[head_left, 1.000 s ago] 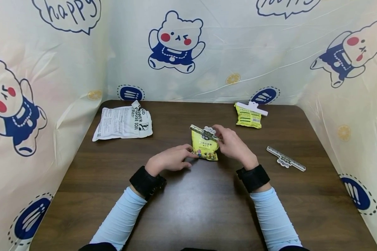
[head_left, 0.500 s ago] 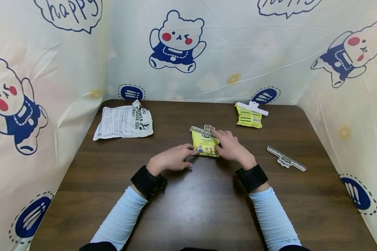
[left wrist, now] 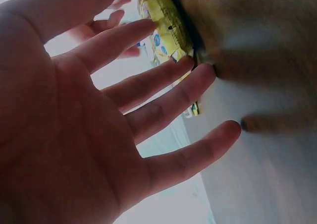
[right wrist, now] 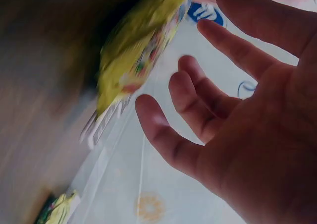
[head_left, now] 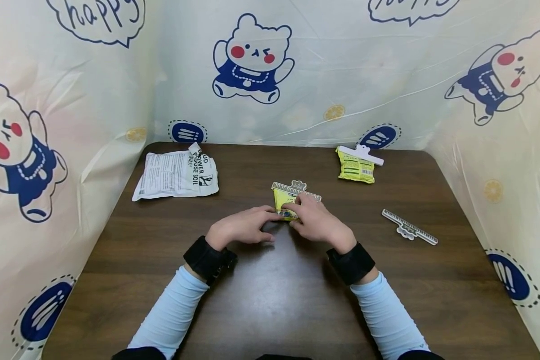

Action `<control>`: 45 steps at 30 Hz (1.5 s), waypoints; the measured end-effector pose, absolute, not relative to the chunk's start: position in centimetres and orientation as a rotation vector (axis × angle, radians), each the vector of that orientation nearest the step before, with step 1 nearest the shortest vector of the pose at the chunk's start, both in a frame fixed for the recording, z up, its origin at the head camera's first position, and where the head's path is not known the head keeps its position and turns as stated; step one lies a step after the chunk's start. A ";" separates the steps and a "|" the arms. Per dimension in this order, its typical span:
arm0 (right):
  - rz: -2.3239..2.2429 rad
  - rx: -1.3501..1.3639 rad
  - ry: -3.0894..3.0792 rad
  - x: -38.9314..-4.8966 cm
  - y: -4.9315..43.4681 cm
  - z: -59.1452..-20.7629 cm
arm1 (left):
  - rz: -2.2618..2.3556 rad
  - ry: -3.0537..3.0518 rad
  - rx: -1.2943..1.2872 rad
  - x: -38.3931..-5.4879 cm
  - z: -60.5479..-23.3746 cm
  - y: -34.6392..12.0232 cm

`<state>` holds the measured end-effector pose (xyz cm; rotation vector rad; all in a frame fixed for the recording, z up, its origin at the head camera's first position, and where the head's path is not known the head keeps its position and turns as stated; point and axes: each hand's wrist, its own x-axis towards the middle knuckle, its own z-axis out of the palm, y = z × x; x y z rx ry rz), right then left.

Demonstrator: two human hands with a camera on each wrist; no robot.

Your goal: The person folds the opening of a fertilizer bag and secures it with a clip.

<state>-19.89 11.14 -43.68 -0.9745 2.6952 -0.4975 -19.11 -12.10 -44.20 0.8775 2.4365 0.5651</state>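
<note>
A small yellow snack bag (head_left: 281, 198) lies at mid-table, with a clear ruler-marked clip (head_left: 294, 190) across its far edge. My left hand (head_left: 243, 226) has its fingertips right at the bag's near left corner. In the left wrist view its fingers (left wrist: 163, 107) are spread and nearly straight, the yellow bag (left wrist: 168, 30) just past them. My right hand (head_left: 320, 223) is above the bag and hides its right part. The right wrist view shows loosely bent fingers (right wrist: 185, 97) beside the yellow bag (right wrist: 131, 60), none wrapped round it.
A white printed soil bag (head_left: 175, 176) lies at the back left. Another yellow bag (head_left: 356, 170) with a white clip (head_left: 361, 155) is at the back right. A loose clear clip (head_left: 409, 228) lies to the right on the brown table (head_left: 270, 310).
My right hand has moved from the clip and the bag's right side leftward and nearer, over the bag's front. The bag tilted down flatter and its near edge shifted away. The left hand stayed nearly still.
</note>
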 end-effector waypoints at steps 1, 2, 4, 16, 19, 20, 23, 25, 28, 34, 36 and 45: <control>-0.482 -0.993 2.682 -19.7 10.9 -43.7 | 0.565 2.438 0.872 -19.1 -44.2 -12.2; -0.467 -1.002 2.669 -19.6 10.7 -43.7 | 0.567 2.442 0.868 -19.2 -44.1 -12.4; -0.439 -1.000 2.651 -19.4 10.5 -43.8 | 0.553 2.450 0.850 -19.2 -44.1 -12.6; -0.381 -0.925 2.641 -19.2 10.0 -44.0 | 0.468 2.450 0.757 -19.1 -43.8 -13.3; -0.371 -0.905 2.640 -19.2 10.0 -44.0 | 0.462 2.448 0.759 -19.1 -43.7 -13.3; -0.367 -0.895 2.638 -19.1 9.9 -43.9 | 0.462 2.447 0.761 -19.1 -43.7 -13.2; -0.353 -0.851 2.627 -19.1 10.0 -43.8 | 0.457 2.446 0.764 -19.1 -43.7 -13.2; -0.349 -0.811 2.622 -19.1 10.0 -43.7 | 0.454 2.445 0.764 -19.1 -43.7 -13.2; -0.338 -0.770 2.626 -19.2 10.1 -43.6 | 0.450 2.446 0.760 -19.1 -43.8 -13.2; -0.338 -0.737 2.652 -19.4 10.2 -43.9 | 0.458 2.437 0.749 -19.1 -43.7 -13.1; -0.329 -0.720 2.667 -19.4 10.2 -44.1 | 0.460 2.434 0.745 -19.1 -43.7 -13.1; -0.261 -0.688 2.677 -19.7 10.6 -44.4 | 0.467 2.426 0.721 -19.1 -43.7 -13.0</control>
